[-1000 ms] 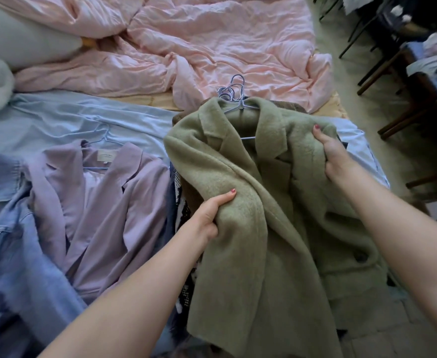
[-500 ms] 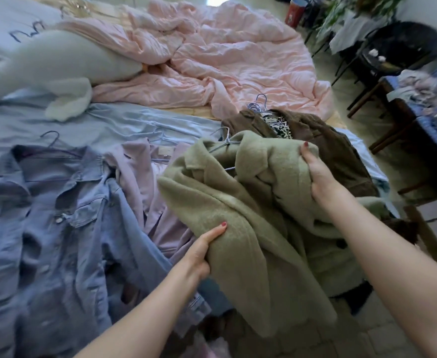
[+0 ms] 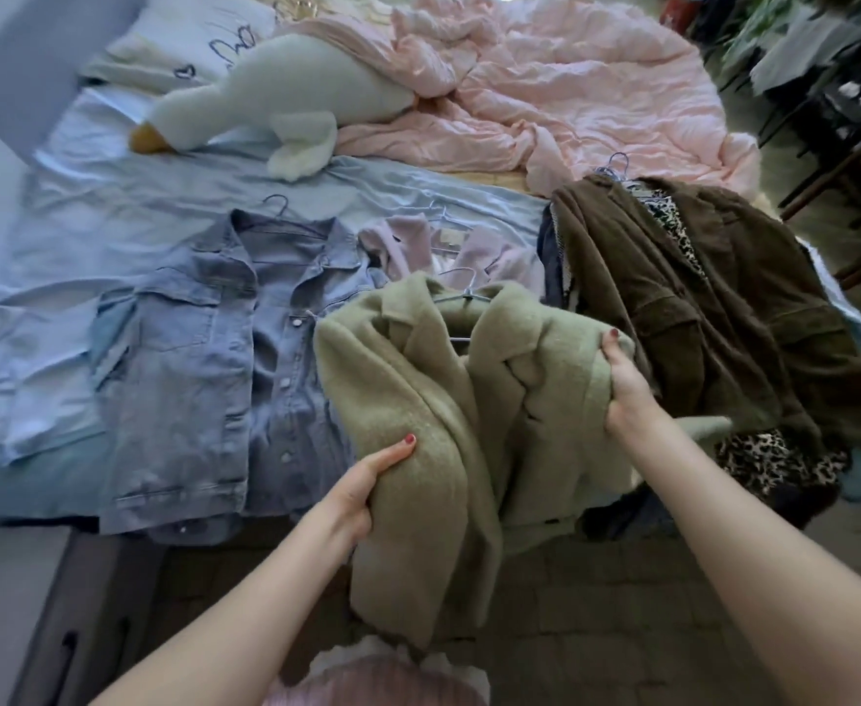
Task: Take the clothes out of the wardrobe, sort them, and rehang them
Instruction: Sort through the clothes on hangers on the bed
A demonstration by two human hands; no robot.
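Carried leftward since the earlier frame, one green coat (image 3: 433,400) now hangs over the bed's edge, left hand (image 3: 362,489) and right hand (image 3: 627,389) each gripping its cloth; sorting continues. Beyond lie one denim jacket (image 3: 189,359), one pink jacket (image 3: 494,247), one brown pile (image 3: 698,308).
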